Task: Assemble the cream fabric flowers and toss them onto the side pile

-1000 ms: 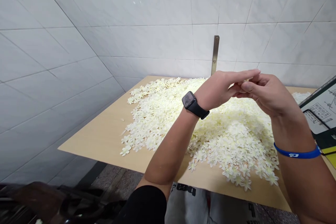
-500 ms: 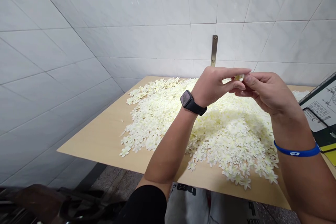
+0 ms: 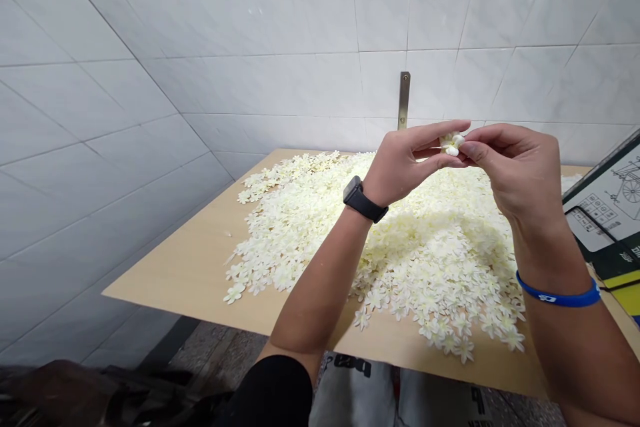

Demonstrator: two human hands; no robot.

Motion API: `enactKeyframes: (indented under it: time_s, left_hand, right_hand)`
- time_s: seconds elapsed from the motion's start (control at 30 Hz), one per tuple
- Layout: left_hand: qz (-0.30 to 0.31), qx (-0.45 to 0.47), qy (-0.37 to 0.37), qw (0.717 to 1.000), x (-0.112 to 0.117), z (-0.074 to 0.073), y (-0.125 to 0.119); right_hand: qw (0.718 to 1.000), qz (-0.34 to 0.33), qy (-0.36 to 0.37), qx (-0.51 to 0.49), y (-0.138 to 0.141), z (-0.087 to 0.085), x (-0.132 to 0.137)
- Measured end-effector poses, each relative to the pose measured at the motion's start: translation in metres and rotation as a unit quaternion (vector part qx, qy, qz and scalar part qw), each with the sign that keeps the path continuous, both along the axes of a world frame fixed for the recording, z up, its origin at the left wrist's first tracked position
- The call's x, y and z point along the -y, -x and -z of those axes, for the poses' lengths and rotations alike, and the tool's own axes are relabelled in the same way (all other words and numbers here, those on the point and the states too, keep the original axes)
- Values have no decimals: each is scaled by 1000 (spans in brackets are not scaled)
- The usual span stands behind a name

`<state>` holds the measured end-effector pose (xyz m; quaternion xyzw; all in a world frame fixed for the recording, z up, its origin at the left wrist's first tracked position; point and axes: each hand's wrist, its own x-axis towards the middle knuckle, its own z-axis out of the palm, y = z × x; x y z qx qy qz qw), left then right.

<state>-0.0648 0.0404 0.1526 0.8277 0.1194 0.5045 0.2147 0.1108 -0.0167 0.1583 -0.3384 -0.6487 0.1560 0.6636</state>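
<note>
This single head-worn camera looks forward and down from above the person's body, with the pale-skinned... The single head-worn camera looks forward and down from above the person's own body, with the bare left forearm (image 3: 315, 287) and right forearm (image 3: 555, 340) rising from the bottom edge. It faces a glossy white tiled wall (image 3: 280, 27) across a flat pale wooden tabletop (image 3: 165, 287), near enough that a wide heap of small cream fabric flowers (image 3: 435, 267) fills the frame's middle.

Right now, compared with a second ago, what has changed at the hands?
The hands have come together fingertip to fingertip, and a small cream blossom now shows pinched between the left hand and right hand. The heap of blossoms on the wooden board stayed as it was.
</note>
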Motion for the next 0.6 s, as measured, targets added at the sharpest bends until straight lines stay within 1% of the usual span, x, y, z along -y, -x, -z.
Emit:
enactKeyframes:
  time_s: [0.13, 0.27, 0.43, 0.6]
  left_hand:
    - [35, 20, 42, 998, 3, -1, -1]
    - [64, 35, 50, 996, 6, -3, -3]
    - [59, 37, 36, 997, 9, -7, 0]
    - [61, 46, 37, 996, 10, -8, 1]
  right_hand:
    - [999, 30, -27, 21, 3, -1, 1]
    - [997, 51, -53, 15, 5, -1, 4]
    - [997, 52, -52, 26, 5, -4, 7]
    - [998, 42, -43, 31, 6, -6, 10]
